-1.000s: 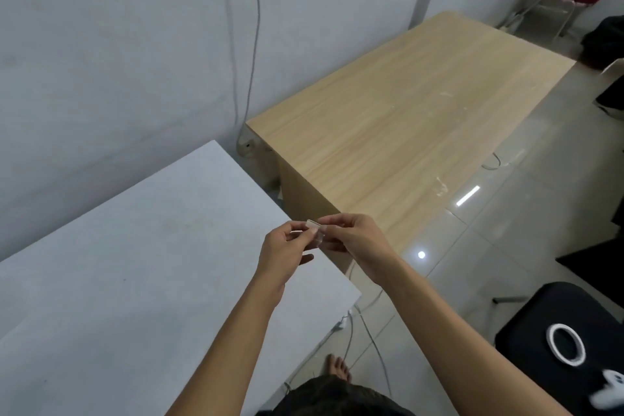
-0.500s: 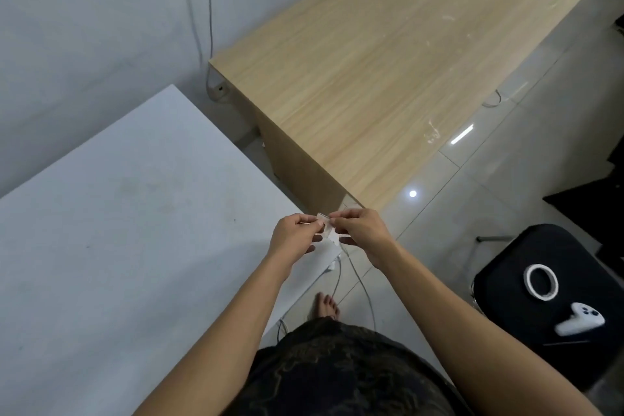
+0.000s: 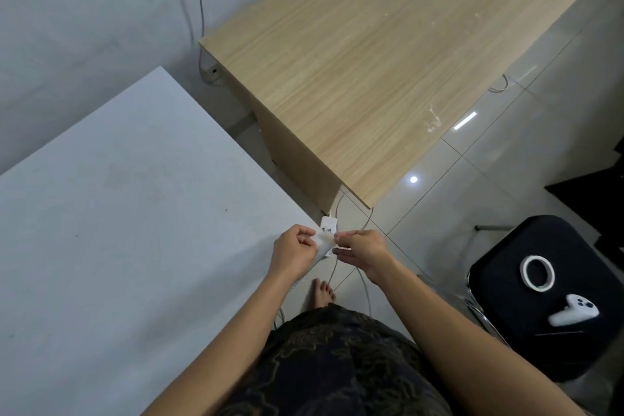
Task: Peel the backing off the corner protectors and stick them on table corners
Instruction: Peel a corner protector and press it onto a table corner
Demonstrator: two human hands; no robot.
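Small clear plastic corner protector (image 3: pixel 325 240) is pinched between left hand (image 3: pixel 295 248) and right hand (image 3: pixel 363 248). The white surface (image 3: pixel 135 246) has its corner just beneath them.

Our left forearm (image 3: pixel 236 331) and right forearm (image 3: pixel 449 324) are bare from the lower edge of the view up to the wrists. Our left hand (image 3: pixel 294 252) and right hand (image 3: pixel 364 252) are bare as well. Lower down we wear a dark garment (image 3: pixel 331 365), nearly black, covered in a winding pattern of thin dull gold-brown lines. What kind of garment it is, we cannot tell. One bare foot (image 3: pixel 323 294) shows past its upper edge, toes visible.
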